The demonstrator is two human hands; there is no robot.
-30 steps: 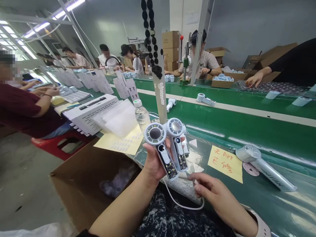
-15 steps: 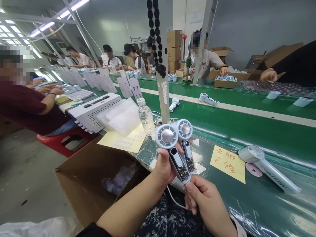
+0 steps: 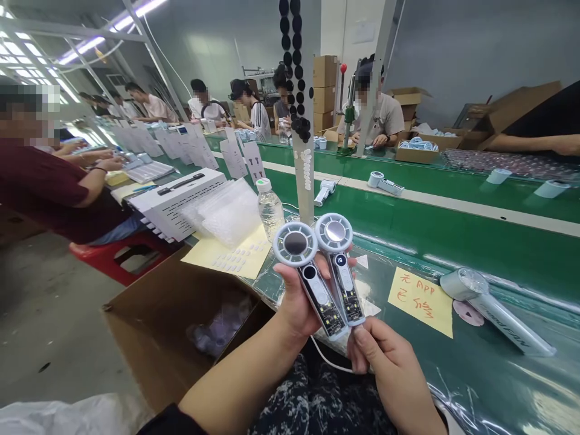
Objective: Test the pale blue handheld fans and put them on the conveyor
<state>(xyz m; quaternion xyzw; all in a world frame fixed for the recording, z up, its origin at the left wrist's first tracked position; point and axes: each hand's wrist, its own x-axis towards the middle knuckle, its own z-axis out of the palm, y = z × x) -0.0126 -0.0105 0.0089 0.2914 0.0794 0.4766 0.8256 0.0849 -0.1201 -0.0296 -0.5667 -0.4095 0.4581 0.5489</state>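
Note:
Two pale blue handheld fans are side by side in my left hand (image 3: 296, 305), its fingers wrapped behind their handles. The left fan (image 3: 322, 299) has a dark round display; the right fan (image 3: 348, 290) has a lit one. Circuit boards show on both handles, with the covers off. My right hand (image 3: 385, 356) is closed at the bottom end of the right fan's handle. A white cable (image 3: 328, 362) runs into its fingers; the plug end is hidden by them. Another handheld fan (image 3: 493, 308), lettered along its handle, lies on the bench to the right.
A yellow note (image 3: 421, 302) with red writing lies beside that fan. Left of the post (image 3: 307, 181) stand a water bottle (image 3: 270, 211) and bubble-wrap bags (image 3: 226, 211). An open carton (image 3: 149, 320) is below the bench. Fans lie on the green conveyor (image 3: 435, 187); co-workers sit around.
The two fans have spread apart slightly and turned to face me more. My right hand has shifted a little right, to the right fan's base. A co-worker's arm at far right moved.

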